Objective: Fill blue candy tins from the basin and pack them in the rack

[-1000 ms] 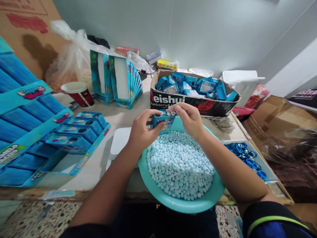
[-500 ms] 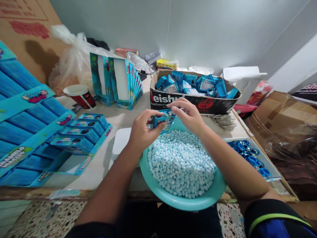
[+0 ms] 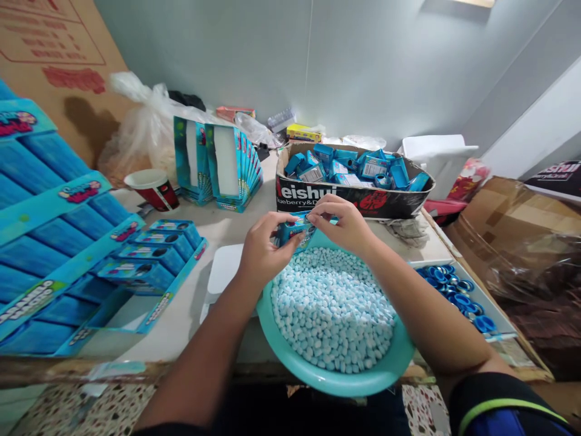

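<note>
A small blue candy box point(image 3: 293, 229) is held up over the far rim of the turquoise basin point(image 3: 336, 381), gripped between thumb and fingers of my left hand point(image 3: 265, 248). My right hand point(image 3: 342, 224) has its fingertips pinched together against the box's upper right end; whatever is between them is too small to make out. Pale blue and white candy pellets point(image 3: 336, 309) fill much of the basin below. To the right, a white tray point(image 3: 503, 327) holds many blue ring-shaped caps point(image 3: 458, 293). Behind my hands stands a black carton point(image 3: 354, 203) heaped with blue candy boxes point(image 3: 372, 168).
On the left, a blue tiered display point(image 3: 86, 194) holds rows of boxes. Empty display cartons point(image 3: 222, 160), a red paper cup point(image 3: 157, 191) and a plastic bag point(image 3: 145, 121) stand behind. A white object point(image 3: 224, 269) lies left of the basin. Brown cardboard point(image 3: 512, 224) is at the right.
My right fingertips have come down onto the end of the candy box and closed tighter there. My left hand still holds the box. The camera view has shifted slightly.
</note>
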Demonstrator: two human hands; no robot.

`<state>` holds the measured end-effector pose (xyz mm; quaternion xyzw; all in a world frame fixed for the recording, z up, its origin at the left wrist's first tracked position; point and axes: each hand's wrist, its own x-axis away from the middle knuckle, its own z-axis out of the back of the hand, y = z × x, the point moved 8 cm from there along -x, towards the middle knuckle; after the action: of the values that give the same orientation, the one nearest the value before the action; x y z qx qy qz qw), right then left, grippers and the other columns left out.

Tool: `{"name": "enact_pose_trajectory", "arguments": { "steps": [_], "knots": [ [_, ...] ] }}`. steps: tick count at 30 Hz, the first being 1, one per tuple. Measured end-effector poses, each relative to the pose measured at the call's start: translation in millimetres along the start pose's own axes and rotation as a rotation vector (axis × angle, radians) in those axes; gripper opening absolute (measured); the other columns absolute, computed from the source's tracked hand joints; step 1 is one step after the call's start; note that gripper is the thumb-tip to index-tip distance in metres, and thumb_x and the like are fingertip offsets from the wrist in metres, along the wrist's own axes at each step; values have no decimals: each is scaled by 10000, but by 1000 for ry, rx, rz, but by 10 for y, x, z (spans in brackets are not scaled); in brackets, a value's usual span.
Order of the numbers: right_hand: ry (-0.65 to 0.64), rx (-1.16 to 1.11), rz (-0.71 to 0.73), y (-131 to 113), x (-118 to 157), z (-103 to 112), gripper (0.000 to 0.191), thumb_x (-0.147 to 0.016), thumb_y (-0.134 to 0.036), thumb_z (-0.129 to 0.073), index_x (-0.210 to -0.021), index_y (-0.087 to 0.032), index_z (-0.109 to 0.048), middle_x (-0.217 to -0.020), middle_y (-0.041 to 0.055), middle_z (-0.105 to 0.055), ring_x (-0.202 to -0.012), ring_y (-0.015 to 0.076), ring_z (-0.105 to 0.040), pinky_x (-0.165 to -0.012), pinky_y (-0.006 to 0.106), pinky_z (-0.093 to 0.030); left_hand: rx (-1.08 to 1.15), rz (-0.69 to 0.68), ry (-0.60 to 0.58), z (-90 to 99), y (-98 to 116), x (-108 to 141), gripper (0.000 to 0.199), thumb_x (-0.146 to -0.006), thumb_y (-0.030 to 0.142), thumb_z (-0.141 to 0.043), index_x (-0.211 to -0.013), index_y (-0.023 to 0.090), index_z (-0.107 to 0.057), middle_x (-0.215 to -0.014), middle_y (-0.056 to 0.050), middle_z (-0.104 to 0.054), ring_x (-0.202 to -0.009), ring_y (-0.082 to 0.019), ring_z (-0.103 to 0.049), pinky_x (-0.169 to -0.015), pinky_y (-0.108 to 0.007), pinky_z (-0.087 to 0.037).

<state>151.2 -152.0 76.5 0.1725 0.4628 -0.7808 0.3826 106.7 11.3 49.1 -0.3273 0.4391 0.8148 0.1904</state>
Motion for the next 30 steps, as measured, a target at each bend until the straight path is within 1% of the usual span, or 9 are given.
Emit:
{"name": "enact_pose_trajectory", "arguments": {
  "steps": [7,13,16,19,22,23,25,28,30],
  "knots": [
    [17,-84,-141,110,5,12,159,-852,-326,-723,-759,-202,-690,-820,23,-625,-745,152,-580,-644,302,-486,39,5,-32,-21,-33,5,248,-834,253,-801,-1064,260,-709,-1042,-22,-744,-941,-177,-725,-741,-281,-588],
    [66,-97,-200,147,23,38,155,-807,-319,-720,-727,-199,-664,-778,16,-626,-722,148,-577,-652,308,-481,38,5,-31,-15,-29,-5,239,-829,265,-805,-1048,259,-711,-1014,-19,-751,-953,-187,-725,-751,-290,-582],
    [99,-202,-293,267,39,33,144,-754,-320,-723,-759,-191,-659,-747,7,-640,-666,134,-571,-617,296,-457,38,13,-21,0,-33,-5,239,-827,262,-804,-1047,262,-713,-1013,-19,-751,-962,-194,-726,-756,-297,-583],
    [131,-336,-375,407,48,15,164,-702,-294,-700,-820,-193,-644,-694,-28,-605,-609,121,-564,-589,278,-465,33,14,-16,-8,-19,0,245,-817,264,-812,-1043,262,-719,-1010,-21,-752,-964,-199,-728,-755,-300,-584],
    [154,-321,-487,573,70,4,175,-713,-241,-627,-883,-200,-616,-667,-53,-559,-577,123,-572,-571,266,-491,46,24,1,-25,-21,-4,231,-811,258,-807,-1026,256,-724,-1008,-24,-751,-958,-197,-725,-750,-297,-591],
    [133,-263,-540,631,88,-15,173,-735,-222,-593,-906,-197,-610,-674,-50,-562,-578,126,-583,-571,263,-500,61,40,18,-10,-42,-13,232,-806,255,-808,-1021,252,-723,-1018,-26,-751,-954,-193,-724,-746,-293,-595],
    [-25,-7,-615,706,127,-112,162,-805,-199,-530,-942,-189,-615,-718,-26,-605,-614,134,-617,-587,252,-510,108,97,68,80,-141,-46,242,-789,261,-813,-1010,239,-717,-1021,-31,-750,-923,-182,-721,-715,-275,-599],
    [-330,402,-596,712,224,-338,142,-884,-203,-519,-925,-181,-653,-833,32,-688,-777,178,-668,-684,266,-516,170,195,131,383,-412,-110,291,-745,295,-845,-983,212,-699,-944,-34,-740,-865,-174,-715,-662,-253,-598],
    [-414,530,-566,662,303,-470,140,-896,-205,-543,-948,-172,-669,-946,85,-714,-911,238,-669,-769,312,-508,175,231,79,611,-622,-132,352,-679,306,-893,-944,193,-692,-912,-34,-739,-840,-176,-719,-681,-266,-610]
  ]
}}
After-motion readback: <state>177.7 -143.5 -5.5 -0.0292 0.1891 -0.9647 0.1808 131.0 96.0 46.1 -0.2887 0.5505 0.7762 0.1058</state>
